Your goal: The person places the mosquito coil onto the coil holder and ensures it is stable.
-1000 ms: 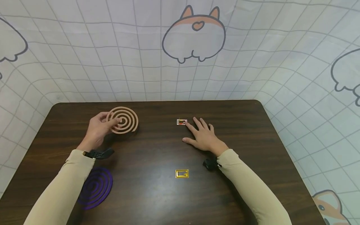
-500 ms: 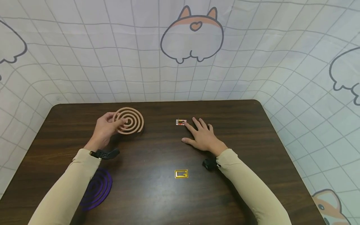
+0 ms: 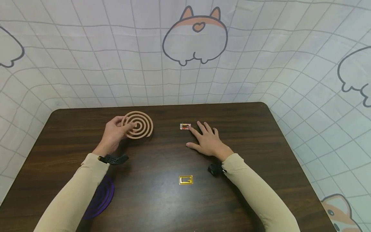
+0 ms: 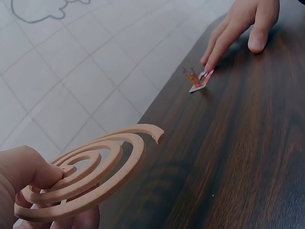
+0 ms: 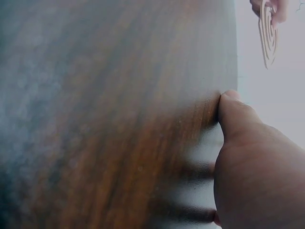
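The left hand [image 3: 114, 133] is pinching the tan coil [image 3: 142, 125] just above the bench [image 3: 217, 206], at nine o'clock from the small red-patterned stand [image 3: 183, 126], with its thumb pressing over the inner rings and other fingers supporting beneath. The right hand [image 3: 210, 141] is resting with fingers spread wide, one fingertip touching this stand. I am judging the coil to be light, stiff and easily snapped, so gripping across several rings is seeming safer than taking the free outer end.

White gridded backdrop [image 3: 136, 58] | cartoon animal prints [image 3: 195, 42] | dark wood-grain table [image 3: 156, 206]
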### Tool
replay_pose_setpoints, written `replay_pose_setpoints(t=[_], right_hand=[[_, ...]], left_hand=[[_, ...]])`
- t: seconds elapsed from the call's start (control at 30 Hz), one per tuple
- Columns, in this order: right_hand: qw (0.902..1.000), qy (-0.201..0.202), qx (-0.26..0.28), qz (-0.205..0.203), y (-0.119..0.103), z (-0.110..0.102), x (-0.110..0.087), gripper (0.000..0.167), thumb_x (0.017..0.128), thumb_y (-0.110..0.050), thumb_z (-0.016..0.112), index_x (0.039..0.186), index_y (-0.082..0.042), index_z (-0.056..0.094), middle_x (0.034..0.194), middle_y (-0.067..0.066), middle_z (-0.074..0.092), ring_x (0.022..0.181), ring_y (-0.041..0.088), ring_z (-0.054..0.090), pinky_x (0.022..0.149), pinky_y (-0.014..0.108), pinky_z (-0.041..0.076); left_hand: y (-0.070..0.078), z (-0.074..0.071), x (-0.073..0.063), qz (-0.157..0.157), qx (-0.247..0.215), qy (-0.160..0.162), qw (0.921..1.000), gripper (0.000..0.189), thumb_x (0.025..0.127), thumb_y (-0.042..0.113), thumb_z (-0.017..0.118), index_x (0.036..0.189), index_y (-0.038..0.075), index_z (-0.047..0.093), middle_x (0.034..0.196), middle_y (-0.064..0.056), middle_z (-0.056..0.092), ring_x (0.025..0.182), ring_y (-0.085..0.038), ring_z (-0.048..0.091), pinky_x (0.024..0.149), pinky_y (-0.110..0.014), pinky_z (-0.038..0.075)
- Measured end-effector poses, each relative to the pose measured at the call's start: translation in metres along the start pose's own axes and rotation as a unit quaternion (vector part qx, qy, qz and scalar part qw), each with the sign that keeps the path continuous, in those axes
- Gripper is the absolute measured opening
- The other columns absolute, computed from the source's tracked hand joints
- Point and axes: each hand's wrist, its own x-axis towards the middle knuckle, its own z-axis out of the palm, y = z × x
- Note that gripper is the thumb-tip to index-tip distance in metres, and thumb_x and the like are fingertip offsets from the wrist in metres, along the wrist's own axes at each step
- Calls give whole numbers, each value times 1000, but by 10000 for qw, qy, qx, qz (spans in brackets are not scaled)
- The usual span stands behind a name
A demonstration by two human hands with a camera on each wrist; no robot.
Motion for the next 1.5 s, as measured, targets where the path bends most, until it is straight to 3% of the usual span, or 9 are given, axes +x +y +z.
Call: replay_pose_setpoints(t=[0.27, 0.6, 1.27, 1.5], right_hand=[[9999, -94, 10, 41, 1, -2, 2, 82, 100, -74, 39, 166, -36, 11, 177, 9, 3, 164, 40, 5, 126, 71, 16], [9999, -102, -4, 8, 1, -4, 1, 82, 100, -74, 39, 166, -37, 10, 177, 10, 2, 164, 40, 4, 126, 71, 15], [9999, -141, -61, 7, 1, -1, 1, 81, 100, -75, 36, 166, -38, 8, 177, 9, 0, 164, 39, 3, 126, 71, 15], [9999, -102, -30, -32, 1, 0, 0, 81, 101, -73, 38, 167, -36, 10, 177, 11, 2, 164, 40, 4, 125, 72, 16]], left_hand=[[4, 12, 3, -21, 148, 20, 9999, 58, 99, 22, 72, 145, 2, 43, 93, 13, 70, 80, 0, 71, 72, -18, 61], [8, 28, 9, 80, 10, -66, 9999, 60, 99, 21, 71, 147, 0, 42, 95, 12, 69, 80, 0, 71, 72, -18, 61], [8, 56, 16, 31, -198, -254, 9995, 57, 99, 20, 70, 146, 1, 43, 101, 6, 69, 81, -2, 72, 73, -19, 61], [6, 63, 20, -3, -303, -309, 9991, 54, 99, 18, 71, 143, 1, 44, 99, 9, 70, 81, -2, 72, 72, -19, 61]])
